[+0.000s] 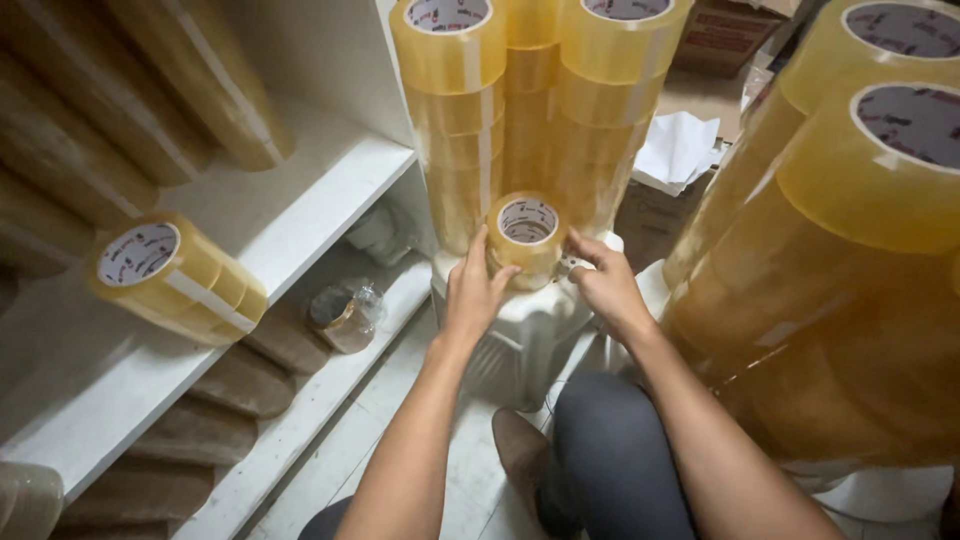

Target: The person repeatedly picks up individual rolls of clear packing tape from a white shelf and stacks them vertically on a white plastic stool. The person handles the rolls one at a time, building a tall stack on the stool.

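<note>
A short stack of yellowish clear tape rolls [527, 235] stands on a white plastic stool [525, 330] in front of me. My left hand [474, 288] grips its left side, fingers wrapped around it. My right hand [604, 283] touches its right side with fingers spread along the roll. Behind it rise tall wrapped stacks of tape rolls [530, 100] on the same stool.
A white shelf unit [300, 200] at left holds a wrapped pack of tape rolls [175, 275] lying on its side; more packs lie on the lower shelves. Large tape stacks [850, 250] stand close at right. A clear jar [345, 315] sits on a lower shelf. Cardboard boxes [725, 35] at back.
</note>
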